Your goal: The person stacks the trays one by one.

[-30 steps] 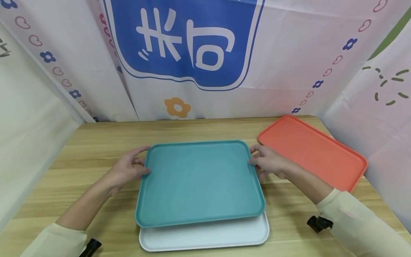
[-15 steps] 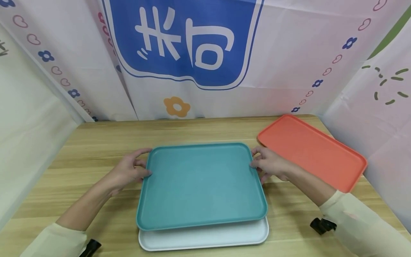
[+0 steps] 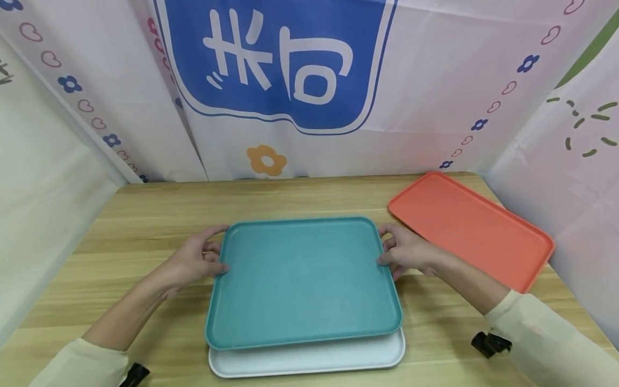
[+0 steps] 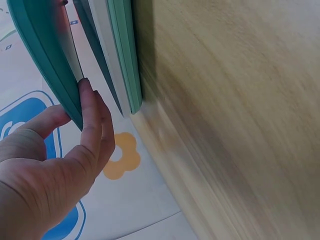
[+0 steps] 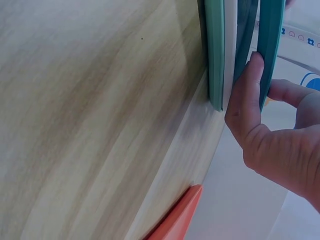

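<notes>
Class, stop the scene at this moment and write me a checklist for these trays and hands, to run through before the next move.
1. Left hand grips the teal tray: ok, thumb and fingers pinch its left edge.
2. Right hand grips too: ok, pinching the right edge.
3. Teal tray fully covers the white tray in the head view: not ok, a white strip shows along the near side.
4. Teal tray's near edge free of the white tray: cannot tell; the contact line is hidden.
5. Orange tray apart from the teal tray: ok, it lies off to the right.
</notes>
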Available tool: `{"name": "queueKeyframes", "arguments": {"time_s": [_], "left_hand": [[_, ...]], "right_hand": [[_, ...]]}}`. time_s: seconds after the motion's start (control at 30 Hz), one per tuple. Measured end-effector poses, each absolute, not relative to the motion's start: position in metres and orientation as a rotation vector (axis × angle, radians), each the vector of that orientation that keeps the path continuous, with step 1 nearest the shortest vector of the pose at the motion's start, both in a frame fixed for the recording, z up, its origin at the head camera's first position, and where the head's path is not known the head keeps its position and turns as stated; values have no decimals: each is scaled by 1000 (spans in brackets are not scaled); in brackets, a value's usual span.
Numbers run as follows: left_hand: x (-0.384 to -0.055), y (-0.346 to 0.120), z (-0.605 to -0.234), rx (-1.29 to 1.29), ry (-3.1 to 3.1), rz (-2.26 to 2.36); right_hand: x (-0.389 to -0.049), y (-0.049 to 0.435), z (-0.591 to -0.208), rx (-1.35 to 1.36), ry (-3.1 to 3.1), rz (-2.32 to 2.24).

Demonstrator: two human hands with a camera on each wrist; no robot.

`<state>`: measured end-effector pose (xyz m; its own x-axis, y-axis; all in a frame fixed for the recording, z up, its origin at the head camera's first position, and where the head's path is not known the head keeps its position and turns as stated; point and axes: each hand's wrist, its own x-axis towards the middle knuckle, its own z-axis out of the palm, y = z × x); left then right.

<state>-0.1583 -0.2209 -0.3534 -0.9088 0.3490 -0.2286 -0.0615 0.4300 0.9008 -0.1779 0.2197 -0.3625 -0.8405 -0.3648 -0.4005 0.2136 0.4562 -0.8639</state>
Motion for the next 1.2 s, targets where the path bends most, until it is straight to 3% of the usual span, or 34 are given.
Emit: {"name": "queueKeyframes", "arguments": {"time_s": [1.2], "left_hand": [[-150, -217, -355, 251, 2355, 1420]], "right_hand": [[-168, 225, -357, -172, 2133, -1397]]}}
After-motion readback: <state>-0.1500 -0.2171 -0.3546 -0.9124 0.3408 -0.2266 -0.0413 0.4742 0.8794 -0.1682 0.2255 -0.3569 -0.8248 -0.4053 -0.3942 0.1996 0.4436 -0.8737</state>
